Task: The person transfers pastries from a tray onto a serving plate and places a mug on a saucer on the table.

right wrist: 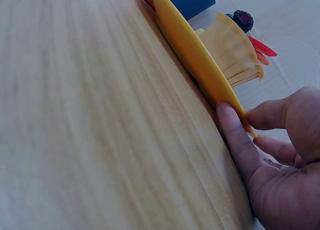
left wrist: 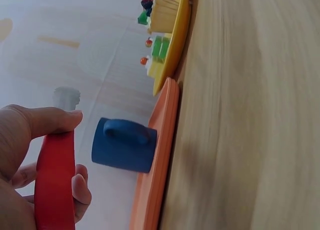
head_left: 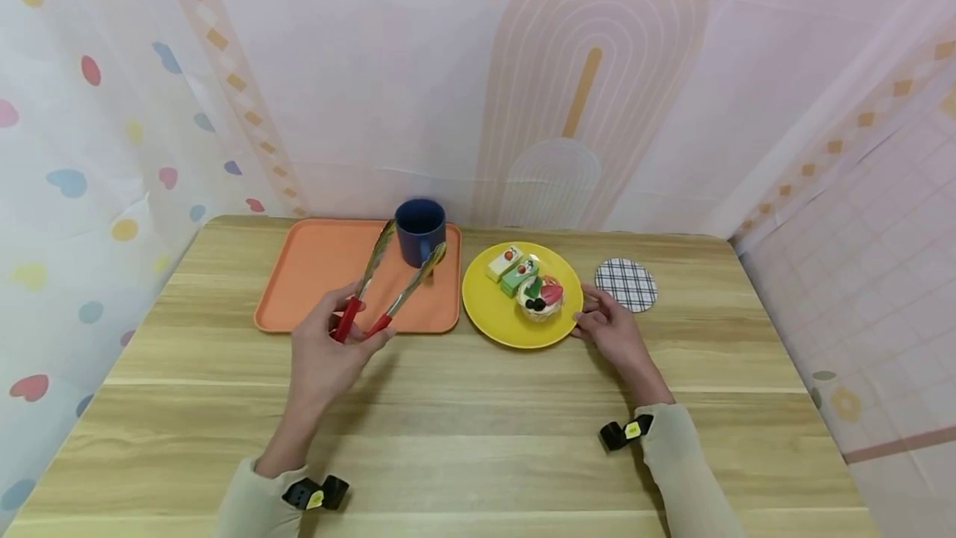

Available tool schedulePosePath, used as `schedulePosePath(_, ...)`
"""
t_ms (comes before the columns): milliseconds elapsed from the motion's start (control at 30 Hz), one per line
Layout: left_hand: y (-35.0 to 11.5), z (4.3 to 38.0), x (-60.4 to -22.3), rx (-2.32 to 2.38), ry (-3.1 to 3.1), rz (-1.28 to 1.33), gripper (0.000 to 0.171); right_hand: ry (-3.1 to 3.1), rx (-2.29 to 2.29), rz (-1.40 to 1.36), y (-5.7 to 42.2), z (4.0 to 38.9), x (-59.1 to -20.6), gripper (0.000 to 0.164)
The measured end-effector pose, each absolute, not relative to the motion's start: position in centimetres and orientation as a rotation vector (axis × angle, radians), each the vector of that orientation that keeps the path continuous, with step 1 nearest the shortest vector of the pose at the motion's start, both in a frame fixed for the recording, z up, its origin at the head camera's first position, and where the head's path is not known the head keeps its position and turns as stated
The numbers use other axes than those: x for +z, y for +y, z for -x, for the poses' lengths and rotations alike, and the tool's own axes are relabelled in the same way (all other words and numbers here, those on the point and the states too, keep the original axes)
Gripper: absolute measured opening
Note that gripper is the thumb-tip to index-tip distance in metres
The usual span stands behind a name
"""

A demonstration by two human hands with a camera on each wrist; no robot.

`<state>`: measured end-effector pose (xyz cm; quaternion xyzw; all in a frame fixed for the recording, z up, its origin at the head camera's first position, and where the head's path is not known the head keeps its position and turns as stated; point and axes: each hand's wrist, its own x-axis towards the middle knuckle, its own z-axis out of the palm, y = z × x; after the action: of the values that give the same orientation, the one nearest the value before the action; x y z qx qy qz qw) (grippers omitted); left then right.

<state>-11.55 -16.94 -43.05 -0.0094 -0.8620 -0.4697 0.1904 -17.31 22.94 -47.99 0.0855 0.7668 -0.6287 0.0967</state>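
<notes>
My left hand point(head_left: 329, 353) grips a pair of tongs point(head_left: 404, 293) by the red handles, with the metal arms spread apart over the orange tray point(head_left: 329, 264). On that tray stands a dark blue mug point(head_left: 420, 231), its handle facing me. At the right rim of a yellow plate point(head_left: 496, 324), my right hand point(head_left: 614, 337) pinches the edge between thumb and fingers. The plate carries a cream cake slice point(head_left: 504, 263), a green cake slice point(head_left: 519, 276) and a fruit-topped tart point(head_left: 539, 305). In the right wrist view the plate's rim point(right wrist: 220, 85) lies close over the table.
A round checked coaster point(head_left: 627, 284) lies right of the plate, just beyond my right fingers. All of it sits toward the back of a wooden table point(head_left: 478, 447), near a patterned curtain point(head_left: 418, 65).
</notes>
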Motion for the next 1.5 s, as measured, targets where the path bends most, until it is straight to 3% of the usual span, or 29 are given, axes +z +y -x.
schedulePosePath(1500, -23.7, 8.4, -45.5, -1.305, -2.566, -0.561, 0.077, 2.260, -1.863, -0.264, 22.9, 17.4, -48.0, 0.057)
